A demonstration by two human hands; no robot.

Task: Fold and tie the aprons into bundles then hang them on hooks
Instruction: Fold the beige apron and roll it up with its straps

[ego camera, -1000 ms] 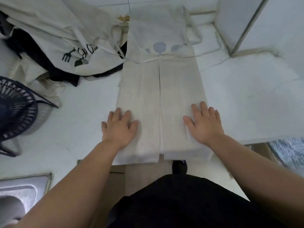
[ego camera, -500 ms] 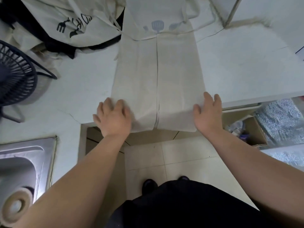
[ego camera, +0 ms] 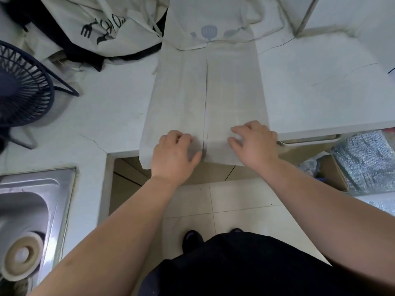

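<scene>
At the bottom of the frame are dark clothing and two dark shoes [ego camera: 192, 239] on a pale tiled floor [ego camera: 235, 201]. In the lower left a steel sink [ego camera: 32, 189] is set into the white table [ego camera: 106, 116].

Just above the middle of the frame, both hands are on the near end of the folded apron [ego camera: 205, 92]. This end hangs a little over the table's edge, above the gap. The left hand [ego camera: 174, 155] has its fingers curled down into the left panel, with the thumb reaching toward the centre line. The right hand [ego camera: 254, 144] has its fingers bent and digs into the right panel in the same way. Each hand grips the cloth close to the hem.

The apron runs lengthwise up the centre of the frame. Its two sides are turned inward and meet along a straight seam. At its far end is a blue utensil print [ego camera: 209, 33], and a thin strap [ego camera: 269, 32] trails to the right of it.

At the right edge, below the table, a silvery foil bag [ego camera: 367, 163] lies by a cardboard box [ego camera: 333, 174]. A dark wire fan [ego camera: 21, 90] stands at the left. In the upper left lies a heap of other aprons [ego camera: 102, 24], cream over black.
</scene>
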